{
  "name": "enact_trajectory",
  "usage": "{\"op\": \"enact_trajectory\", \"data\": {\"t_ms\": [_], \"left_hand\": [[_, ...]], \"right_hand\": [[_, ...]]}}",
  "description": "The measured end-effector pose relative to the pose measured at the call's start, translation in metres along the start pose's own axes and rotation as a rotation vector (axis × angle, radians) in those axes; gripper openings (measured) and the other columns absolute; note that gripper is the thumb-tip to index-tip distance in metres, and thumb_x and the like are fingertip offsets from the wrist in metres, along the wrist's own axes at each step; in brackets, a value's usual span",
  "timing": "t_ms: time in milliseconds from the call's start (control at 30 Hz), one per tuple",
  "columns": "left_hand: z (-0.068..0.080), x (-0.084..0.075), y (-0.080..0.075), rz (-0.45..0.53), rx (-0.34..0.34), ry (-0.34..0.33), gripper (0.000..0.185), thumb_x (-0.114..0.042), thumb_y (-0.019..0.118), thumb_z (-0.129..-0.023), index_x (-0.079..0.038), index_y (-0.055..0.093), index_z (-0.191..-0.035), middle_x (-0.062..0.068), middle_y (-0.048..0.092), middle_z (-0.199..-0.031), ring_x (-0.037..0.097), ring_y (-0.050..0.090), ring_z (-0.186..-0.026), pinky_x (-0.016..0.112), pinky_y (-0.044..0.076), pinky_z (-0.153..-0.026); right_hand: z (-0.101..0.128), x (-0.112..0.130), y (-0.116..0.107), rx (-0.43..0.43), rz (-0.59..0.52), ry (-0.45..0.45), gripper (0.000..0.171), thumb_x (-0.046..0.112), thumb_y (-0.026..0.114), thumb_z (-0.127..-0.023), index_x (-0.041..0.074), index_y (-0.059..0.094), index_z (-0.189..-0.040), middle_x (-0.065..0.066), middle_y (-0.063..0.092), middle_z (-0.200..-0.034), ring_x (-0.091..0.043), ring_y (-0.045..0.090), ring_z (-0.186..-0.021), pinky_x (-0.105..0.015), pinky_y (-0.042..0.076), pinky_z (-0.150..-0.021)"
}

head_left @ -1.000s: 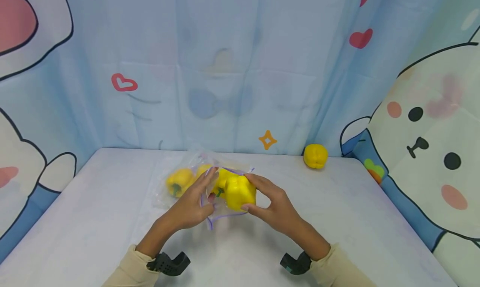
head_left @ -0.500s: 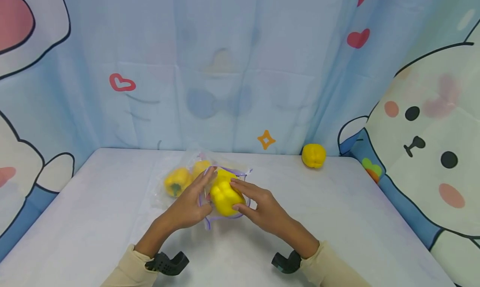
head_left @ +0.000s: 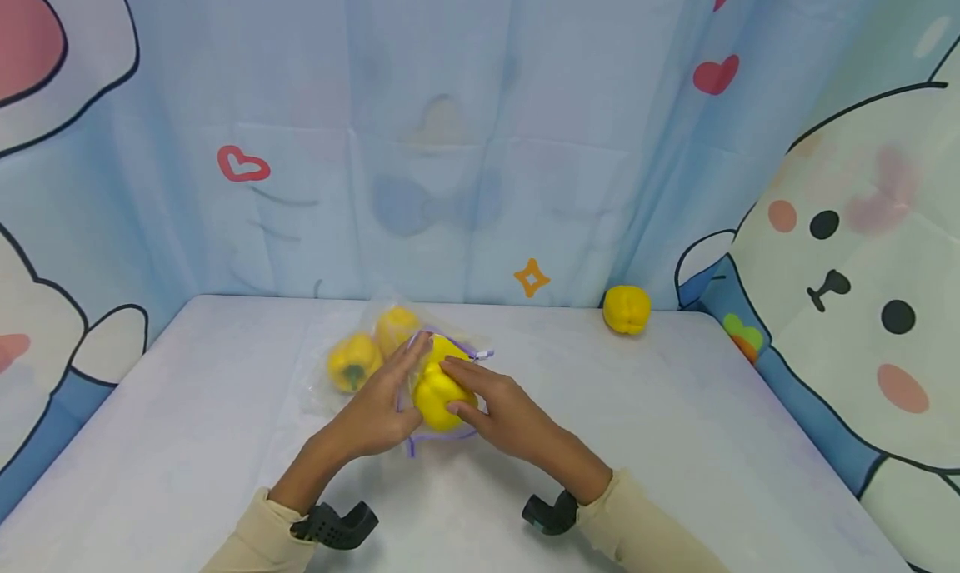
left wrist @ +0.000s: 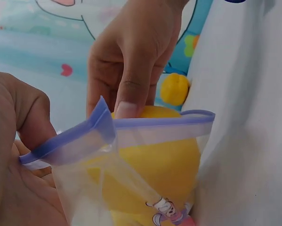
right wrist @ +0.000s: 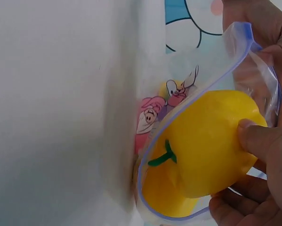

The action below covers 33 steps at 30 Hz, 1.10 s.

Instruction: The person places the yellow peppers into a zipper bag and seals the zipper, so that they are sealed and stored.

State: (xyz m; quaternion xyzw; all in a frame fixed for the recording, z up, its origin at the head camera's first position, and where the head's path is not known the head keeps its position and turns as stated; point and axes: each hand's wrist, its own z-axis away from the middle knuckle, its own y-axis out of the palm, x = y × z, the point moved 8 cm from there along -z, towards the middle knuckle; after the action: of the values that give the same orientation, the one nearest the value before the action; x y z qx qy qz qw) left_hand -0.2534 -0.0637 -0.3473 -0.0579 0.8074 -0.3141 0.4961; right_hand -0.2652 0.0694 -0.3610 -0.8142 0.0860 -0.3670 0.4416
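Note:
A clear zip bag (left wrist: 79, 188) with a purple seal lies on its side with its mouth toward me. My left hand (head_left: 386, 406) grips the mouth's left edge, thumb hooked over the purple rim in the left wrist view. A yellow bell pepper (right wrist: 216, 141) is partly inside the mouth, and my right hand (head_left: 510, 411) holds it between thumb and fingers. Behind it another yellow pepper (right wrist: 164, 197) with a green stem shows within the bag. Deeper in the bag, two more yellow peppers (head_left: 354, 362) show through the plastic. Cartoon figures (right wrist: 152, 113) are printed on the bag.
One loose yellow pepper (head_left: 627, 310) stands near the back right edge of the white table (head_left: 247, 465). A blue curtain (head_left: 300, 73) with cartoon prints hangs behind and beside the table.
My right hand has moved left with the yellow bell pepper, from the front of the bag's mouth into it. The left hand keeps its hold on the bag's edge.

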Motion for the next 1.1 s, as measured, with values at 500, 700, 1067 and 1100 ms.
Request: {"op": "enact_trajectory", "data": {"t_ms": [500,700,1067,1100], "left_hand": [[-0.001,0.003,0.0,0.011,-0.001,-0.005,0.091,0.004,0.052,-0.075,-0.008,0.013,-0.156,0.004,0.018,-0.16,0.021,0.012,-0.146,0.049,0.014,-0.115],[0.0,0.005,-0.001,0.032,-0.004,-0.004,0.091,0.005,0.053,-0.076,-0.007,0.012,-0.156,0.007,0.023,-0.159,0.023,0.015,-0.146,0.05,0.016,-0.115],[0.0,0.004,-0.003,0.011,-0.002,-0.013,0.091,0.003,0.052,-0.076,-0.008,0.012,-0.156,0.006,0.022,-0.159,0.022,0.012,-0.146,0.051,0.014,-0.115],[0.0,0.003,-0.003,0.007,-0.002,-0.013,0.091,0.003,0.052,-0.076,-0.008,0.012,-0.156,0.005,0.021,-0.159,0.022,0.012,-0.146,0.05,0.014,-0.115]], "right_hand": [[-0.014,-0.006,0.019,0.044,-0.042,0.047,0.055,0.015,0.061,-0.095,0.005,0.043,-0.146,-0.008,0.046,-0.147,-0.018,0.041,-0.134,-0.032,0.038,-0.106],[-0.009,-0.009,0.019,0.048,-0.117,0.12,0.056,0.023,0.059,-0.097,0.0,0.041,-0.145,-0.009,0.047,-0.145,-0.02,0.048,-0.128,-0.036,0.043,-0.102],[-0.002,-0.014,0.017,0.022,-0.137,0.201,0.054,0.017,0.06,-0.096,-0.003,0.043,-0.143,-0.013,0.05,-0.142,-0.024,0.05,-0.126,-0.042,0.042,-0.102],[-0.003,-0.014,0.017,0.016,-0.143,0.195,0.054,0.017,0.061,-0.096,-0.003,0.043,-0.143,-0.013,0.05,-0.142,-0.024,0.05,-0.127,-0.041,0.042,-0.102]]}}
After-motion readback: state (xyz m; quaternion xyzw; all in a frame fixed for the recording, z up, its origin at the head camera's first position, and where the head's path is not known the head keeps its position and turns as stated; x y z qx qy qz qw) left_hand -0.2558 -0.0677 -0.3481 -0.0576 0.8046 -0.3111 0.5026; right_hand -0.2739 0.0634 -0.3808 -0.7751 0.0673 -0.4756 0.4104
